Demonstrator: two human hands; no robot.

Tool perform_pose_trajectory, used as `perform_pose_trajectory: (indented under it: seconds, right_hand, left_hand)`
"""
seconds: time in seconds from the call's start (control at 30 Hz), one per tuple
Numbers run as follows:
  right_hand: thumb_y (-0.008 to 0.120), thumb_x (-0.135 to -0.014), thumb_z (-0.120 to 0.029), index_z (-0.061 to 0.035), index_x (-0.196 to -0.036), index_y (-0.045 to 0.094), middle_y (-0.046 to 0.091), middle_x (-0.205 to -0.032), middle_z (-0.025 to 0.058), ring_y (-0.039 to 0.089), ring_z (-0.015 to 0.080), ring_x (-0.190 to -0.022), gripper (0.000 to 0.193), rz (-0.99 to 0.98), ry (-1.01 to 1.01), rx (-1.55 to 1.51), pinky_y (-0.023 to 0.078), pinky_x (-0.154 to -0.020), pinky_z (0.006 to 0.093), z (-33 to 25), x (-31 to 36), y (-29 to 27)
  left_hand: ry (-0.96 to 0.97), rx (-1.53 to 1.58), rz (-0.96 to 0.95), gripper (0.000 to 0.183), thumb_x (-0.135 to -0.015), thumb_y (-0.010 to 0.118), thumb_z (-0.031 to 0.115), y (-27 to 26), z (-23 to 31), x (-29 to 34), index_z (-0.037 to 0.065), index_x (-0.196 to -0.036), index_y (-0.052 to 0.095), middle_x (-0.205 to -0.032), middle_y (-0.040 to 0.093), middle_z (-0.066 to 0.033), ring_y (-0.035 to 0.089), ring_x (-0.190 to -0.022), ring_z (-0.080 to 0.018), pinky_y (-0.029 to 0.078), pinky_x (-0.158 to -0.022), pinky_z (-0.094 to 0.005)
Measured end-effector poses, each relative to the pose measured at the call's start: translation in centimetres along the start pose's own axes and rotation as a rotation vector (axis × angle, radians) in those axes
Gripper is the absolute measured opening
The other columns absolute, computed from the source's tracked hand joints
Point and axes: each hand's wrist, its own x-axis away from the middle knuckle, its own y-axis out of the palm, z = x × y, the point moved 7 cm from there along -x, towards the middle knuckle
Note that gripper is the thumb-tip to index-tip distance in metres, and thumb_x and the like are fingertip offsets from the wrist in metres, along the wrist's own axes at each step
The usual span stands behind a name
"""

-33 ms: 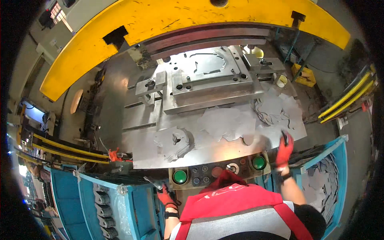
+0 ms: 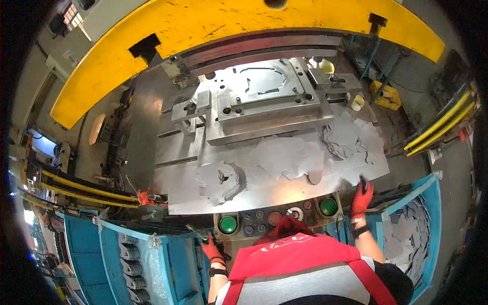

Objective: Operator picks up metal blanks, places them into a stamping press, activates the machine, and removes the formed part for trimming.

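Observation:
My left hand, in a red glove with dark fingertips, is closed around a thin metal tool beside the left end of the control panel. Its exact kind is too small to make out. My right hand, gloved alike, reaches to the front edge of the metal press table, right of the panel. Its fingers stretch forward, and I see nothing held in them. Ahead, flat grey sheet blanks lie overlapped, with a stack of cut plates at left and curved pieces at right.
A steel die stands at the back, a shaped plate on top, beneath the yellow press ram. Green buttons sit at the panel's ends. Blue bins flank me; the right bin holds grey pieces. Yellow guard bars stand right.
My right hand has drawn back toward me a little from over the table. My left hand and its tool have shifted slightly. The blanks and stack lie as before.

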Motion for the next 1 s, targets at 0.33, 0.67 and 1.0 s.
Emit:
perform_pose_trajectory:
  seconds: [0.33,0.67,1.0]
  right_hand:
    - [0.078,-0.059,-0.02,0.0017,-0.119,0.043,0.051,-0.114,0.0183,0.05,0.0284,-0.103,0.072,-0.392,0.553,-0.089,0.04,-0.087,0.0338,13.7,10.3,7.2]
    - [0.077,-0.057,-0.024,0.0013,-0.115,0.045,0.051,-0.113,0.0198,0.049,0.0318,-0.104,0.071,-0.332,0.474,0.153,0.041,-0.086,0.0387,14.6,10.1,7.0]
    - [0.079,-0.055,-0.028,-0.0013,-0.128,0.033,0.043,-0.122,0.024,0.041,0.0382,-0.112,0.09,-0.408,0.56,0.135,0.035,-0.094,0.0415,14.6,10.4,7.1]
  left_hand:
    - [0.11,-0.366,-0.295,0.082,-0.06,0.079,0.03,1.9,-11.3,-10.2,-0.001,-0.121,0.032,-0.11,0.051,-0.0176,0.054,-0.086,-0.025,0.047,-0.068,-0.0391]
    - [-0.106,-0.178,-0.089,0.087,-0.058,0.08,0.025,5.5,-1.7,-0.1,0.002,-0.123,0.028,-0.106,0.052,-0.0159,0.054,-0.08,-0.0246,0.047,-0.061,-0.037]
    - [-0.018,-0.297,-0.034,0.08,-0.06,0.079,0.023,5.2,0.1,0.7,0.0,-0.12,0.031,-0.109,0.051,-0.0154,0.053,-0.083,-0.0236,0.047,-0.065,-0.0356]
